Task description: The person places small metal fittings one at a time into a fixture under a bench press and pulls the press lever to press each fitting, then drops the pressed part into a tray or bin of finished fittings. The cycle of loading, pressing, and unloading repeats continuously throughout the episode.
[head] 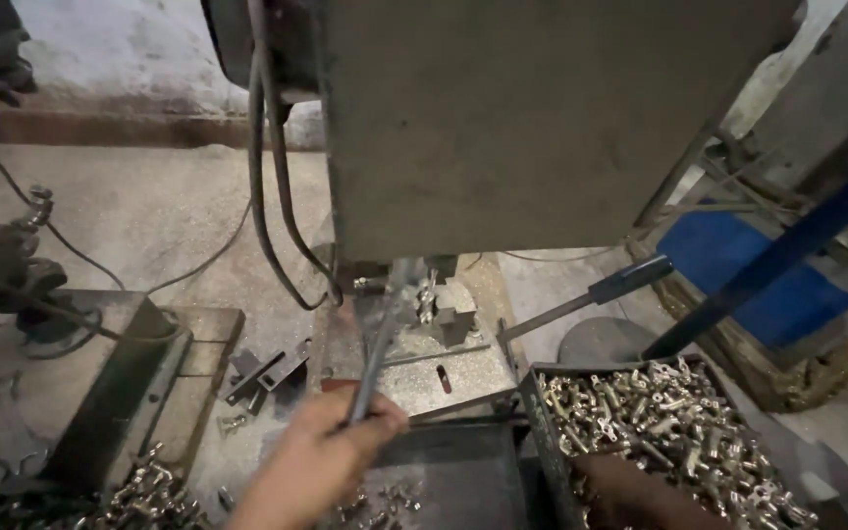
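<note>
**Q:** What does each hand hold?

**A:** The left hand (321, 453), at the near edge of the machine table (463, 378), is clenched round the lower end of a thin metal rod (383, 334). The rod slants up and away, and its far tip lies beside the fixture block (451, 322) under the machine head (542, 118). The right hand (630, 496) rests low in the crate (540, 417) of small bright metal parts (669, 417), at the table's right edge. It is dark and blurred, so whether it is closed on a part cannot be told.

**Q:** Where is the workpiece?

**A:** A small bright part (427, 294) stands upright at the block, just beside the rod's tip. Whether the two are touching cannot be told.

**Q:** How is work with the rod best done?

**A:** As a judgement: keep the grip firm and low, so the fingers stay well clear of the head. Steer the tip from the wrist, pressing at the part's base rather than its top so that it does not tip. The lever handle (630, 280) to the right of the block is best left alone while the rod is near the block.

**Q:** What else lies near?

**A:** More loose parts (144, 491) are heaped at the near left corner, and cables (267, 196) hang down left of the head.
</note>
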